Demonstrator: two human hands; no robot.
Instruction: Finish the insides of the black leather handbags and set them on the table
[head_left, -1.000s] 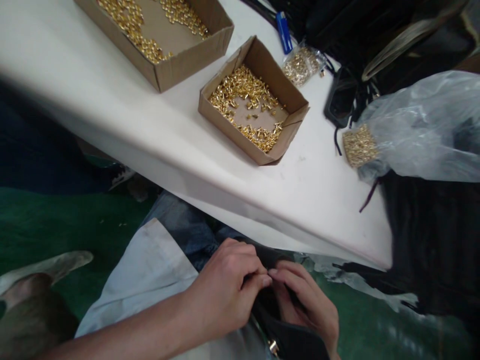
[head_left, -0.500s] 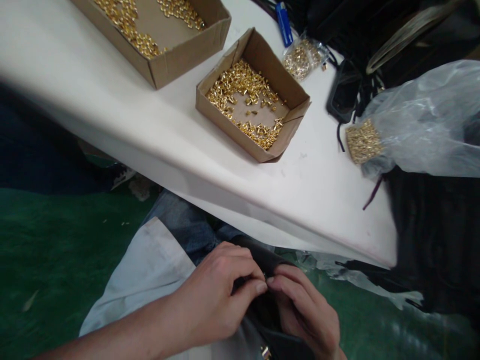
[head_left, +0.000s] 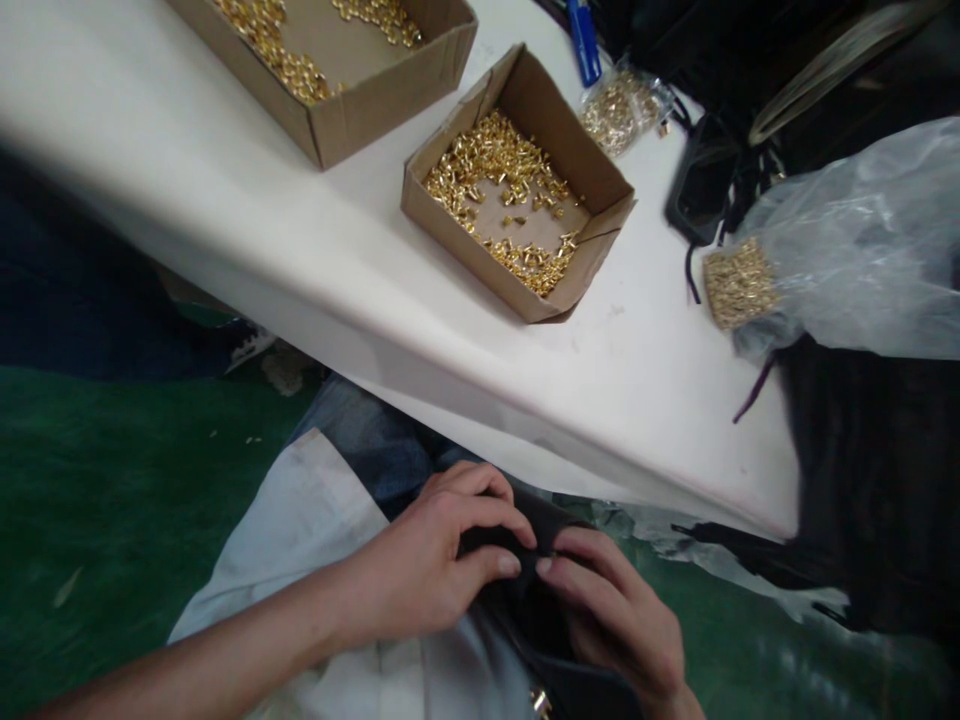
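Observation:
Below the table edge, in my lap, lies a black leather piece (head_left: 525,610) with a small gold fitting at its lower end. My left hand (head_left: 427,570) grips its upper edge, fingers curled over and thumb pressed against it. My right hand (head_left: 615,620) pinches the same piece from the right, its fingertips meeting the left thumb. On the white table (head_left: 300,270) above stands a small cardboard box (head_left: 517,190) holding several gold rivets.
A larger cardboard box (head_left: 337,60) of gold rivets sits at the table's far left. A blue lighter (head_left: 585,40), a small bag of rivets (head_left: 626,105), black leather goods (head_left: 705,180) and a clear plastic bag (head_left: 847,250) crowd the right. Green floor (head_left: 112,480) lies below.
My left fingers have spread wider over the black piece and my hands have shifted slightly on it. The view has drifted a little, moving the boxes rightward.

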